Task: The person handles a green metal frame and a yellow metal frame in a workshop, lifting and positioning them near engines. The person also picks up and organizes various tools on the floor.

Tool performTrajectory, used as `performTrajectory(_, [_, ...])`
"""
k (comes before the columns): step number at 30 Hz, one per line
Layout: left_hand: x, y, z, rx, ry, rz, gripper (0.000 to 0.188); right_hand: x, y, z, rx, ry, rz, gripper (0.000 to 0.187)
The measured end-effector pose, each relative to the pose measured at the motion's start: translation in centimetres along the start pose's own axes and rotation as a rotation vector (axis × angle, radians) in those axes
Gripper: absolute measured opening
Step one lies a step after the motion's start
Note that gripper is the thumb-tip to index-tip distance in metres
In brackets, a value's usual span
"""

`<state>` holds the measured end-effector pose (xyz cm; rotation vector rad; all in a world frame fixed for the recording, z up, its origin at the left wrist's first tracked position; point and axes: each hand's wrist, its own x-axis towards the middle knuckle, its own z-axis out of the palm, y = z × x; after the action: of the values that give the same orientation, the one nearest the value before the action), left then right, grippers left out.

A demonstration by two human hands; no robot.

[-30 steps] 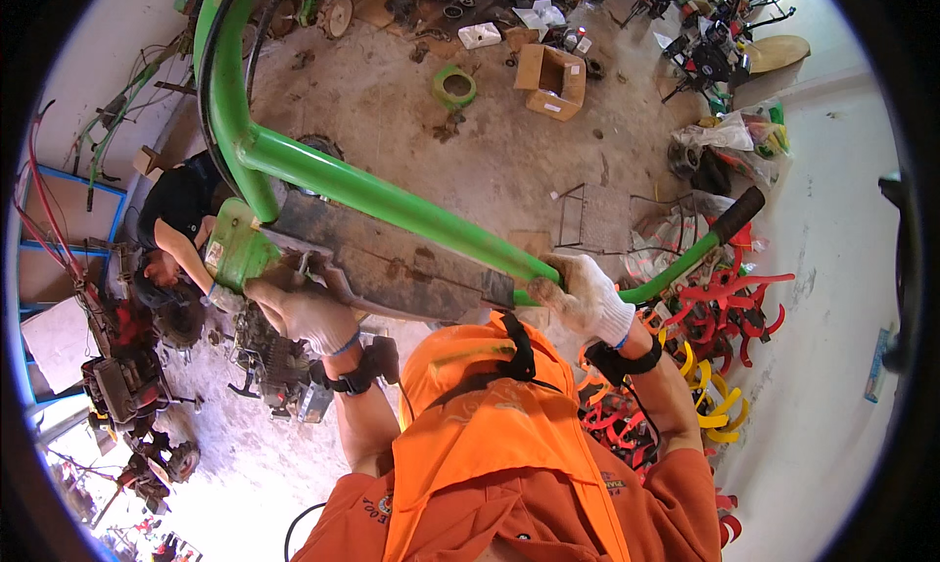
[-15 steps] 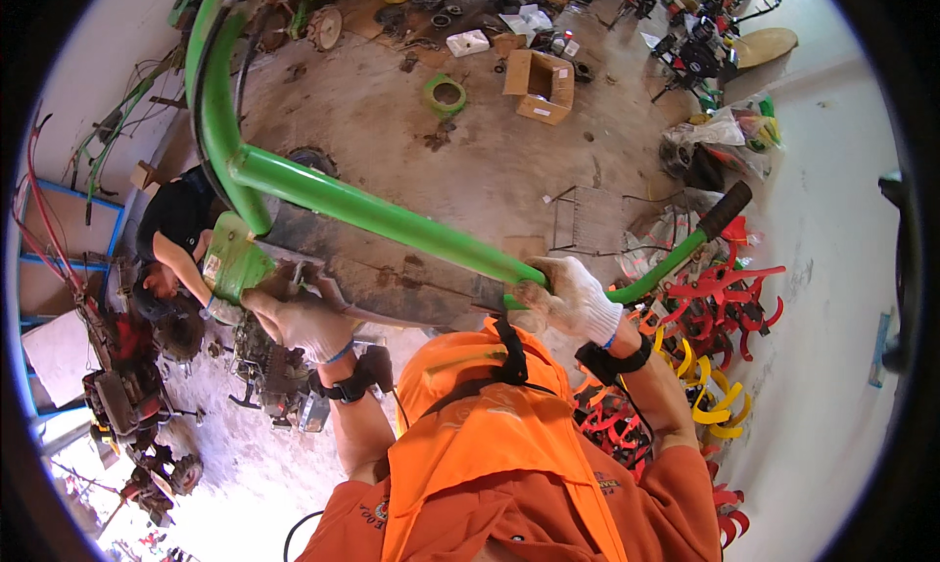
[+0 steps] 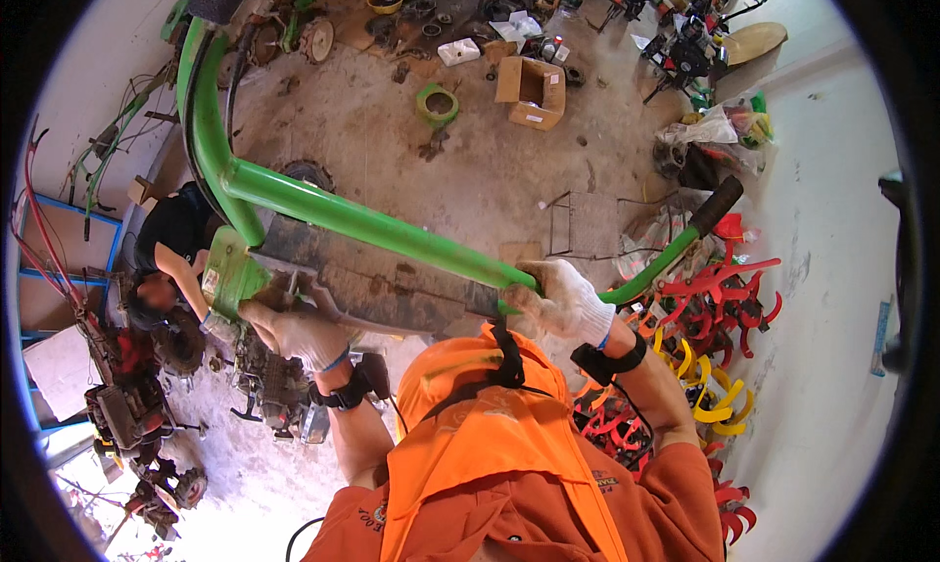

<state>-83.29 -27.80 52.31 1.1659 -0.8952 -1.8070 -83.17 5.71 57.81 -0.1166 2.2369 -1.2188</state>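
Handlebar (image 3: pixel 362 218) of bent, green-painted metal tube slants in front of the person, a black cylindrical grip (image 3: pixel 718 204) capping its right end and a thin black cable (image 3: pixel 187 121) following its raised left arm. The right hand (image 3: pixel 563 296), in a white knit glove, is closed round the tube's lower end; a loosened clasp there could let that side swing. Just below the tube lies a long, dirt-brown plate (image 3: pixel 392 283). The left hand (image 3: pixel 299 335), gloved too, rests at the plate's left end, beside a scuffed green boxy housing (image 3: pixel 235 273); whether its fingers are clamped cannot be told. A slip there might pinch a fingertip against the plate's edge. Close beyond the housing, a co-worker (image 3: pixel 171 229) in a black top bends low, so a sudden tilt could knock that person. A grey metal engine (image 3: pixel 279 391) sits near the left wrist, another likely bump. To the right, curved red metal blades (image 3: pixel 720 293) and curved yellow metal blades (image 3: pixel 723 405) lie near the right forearm and might snag its dangling lead.
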Motion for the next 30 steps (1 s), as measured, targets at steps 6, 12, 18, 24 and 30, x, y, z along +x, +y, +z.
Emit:
performTrajectory(6, [0.3,-0.3,-0.3,-0.009,0.009,-0.005,0.044,0.0,0.0,-0.1,-0.045,-0.025,0.032,0.043])
performTrajectory(12, [0.5,-0.6,-0.8,-0.016,-0.046,-0.018,0.045,0.0,0.0,-0.3,-0.066,-0.051,0.062,0.041])
performTrajectory(18, [0.2,-0.3,-0.7,-0.006,0.003,-0.046,0.044,0.0,-0.1,-0.1,0.006,-0.029,0.038,0.038])
performTrajectory(24, [-0.3,0.2,-0.4,0.014,-0.032,-0.039,0.044,0.0,-0.3,-0.5,-0.08,-0.061,0.031,0.039])
performTrajectory(30, [-1.1,0.2,0.5,0.038,0.001,0.062,0.054,0.0,-0.5,-0.3,-0.081,-0.074,0.092,0.042])
